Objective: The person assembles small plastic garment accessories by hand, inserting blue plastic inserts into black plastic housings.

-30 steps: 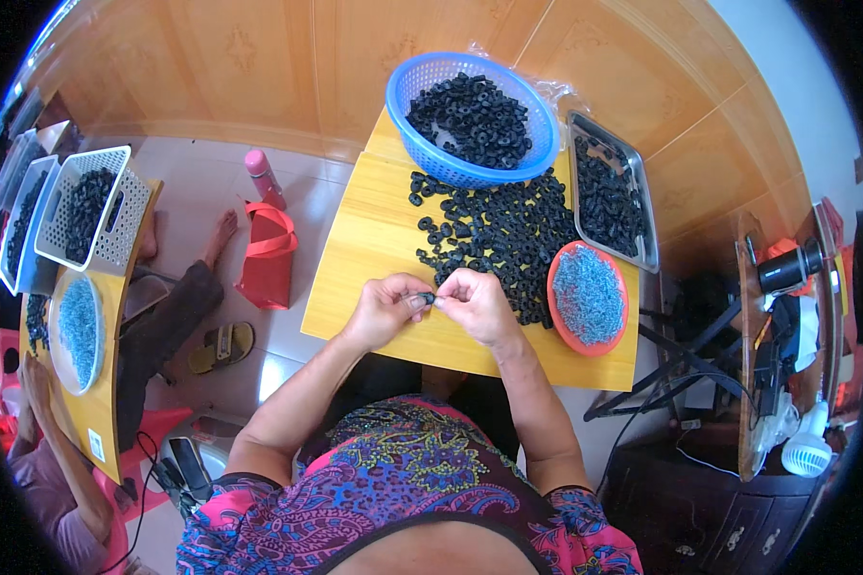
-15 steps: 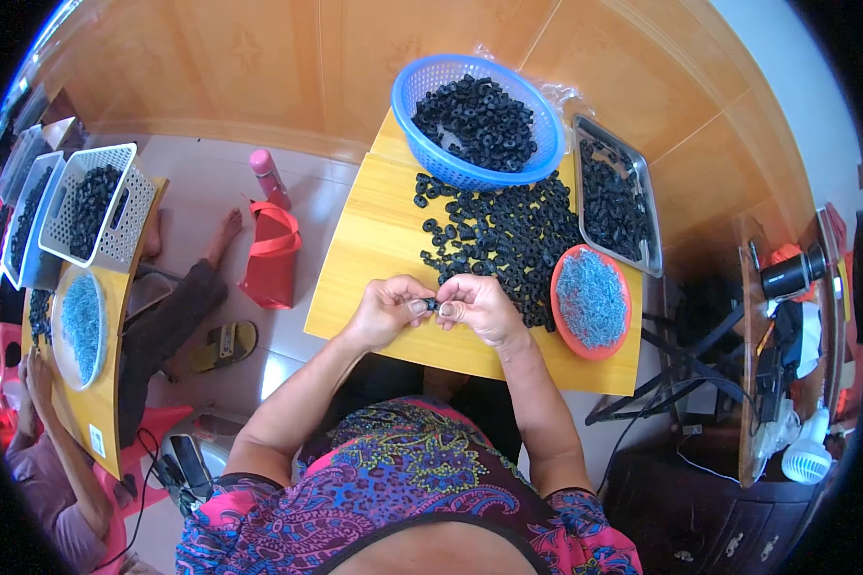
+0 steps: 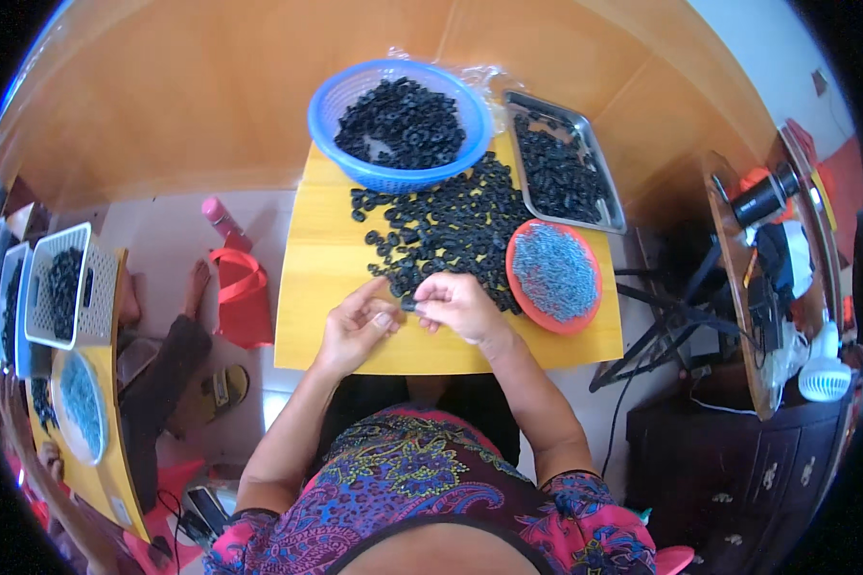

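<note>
My right hand (image 3: 458,309) pinches a small black part (image 3: 408,304) between thumb and fingers, low over the near side of the yellow table (image 3: 321,254). Just left of it, my left hand (image 3: 357,328) has thumb and fingers apart, with nothing visible in them. Beyond both hands lies a spread of loose black parts (image 3: 441,230), some of them ring-shaped. To the right of my right hand sits a red plate (image 3: 515,286) heaped with thin silvery-blue metal pieces, like screws or pins (image 3: 556,270); their exact kind is too small to tell.
A blue perforated basket (image 3: 393,179) of black parts stands at the far left of the table, a metal tray (image 3: 616,213) at its far right. A red bag (image 3: 244,311) and pink bottle (image 3: 222,220) stand on the floor. Leftward, a co-worker's hand (image 3: 50,460) is beside another table.
My hands have come apart: the left has opened and moved away, while the right keeps the small black part. The whole view has shifted, so the table appears farther left.
</note>
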A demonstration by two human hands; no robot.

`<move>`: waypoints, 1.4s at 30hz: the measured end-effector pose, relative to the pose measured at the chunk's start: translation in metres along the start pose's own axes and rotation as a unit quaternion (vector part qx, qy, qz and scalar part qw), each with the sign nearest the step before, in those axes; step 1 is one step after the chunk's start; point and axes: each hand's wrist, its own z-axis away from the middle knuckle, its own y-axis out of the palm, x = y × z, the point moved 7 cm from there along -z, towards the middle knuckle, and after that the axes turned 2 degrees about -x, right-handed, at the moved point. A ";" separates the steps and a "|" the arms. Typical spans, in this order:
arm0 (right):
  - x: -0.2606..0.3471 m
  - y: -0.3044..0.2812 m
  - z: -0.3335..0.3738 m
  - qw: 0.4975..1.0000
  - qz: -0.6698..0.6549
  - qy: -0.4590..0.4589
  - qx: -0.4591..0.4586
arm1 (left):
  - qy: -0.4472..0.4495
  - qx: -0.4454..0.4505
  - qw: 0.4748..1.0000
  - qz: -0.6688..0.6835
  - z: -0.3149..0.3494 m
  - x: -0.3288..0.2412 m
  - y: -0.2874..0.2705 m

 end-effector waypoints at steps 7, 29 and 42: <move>0.070 -0.205 0.001 0.930 -0.188 -0.184 -0.257 | 0.000 -0.012 1.000 0.018 -0.008 0.006 -0.003; 0.024 -0.171 0.095 0.692 0.658 0.006 -0.296 | -0.015 -0.103 0.991 0.081 -0.004 -0.006 -0.013; 0.036 -0.163 0.086 0.645 0.691 -0.003 -0.326 | 0.160 -0.099 0.779 -0.599 -0.105 -0.037 -0.020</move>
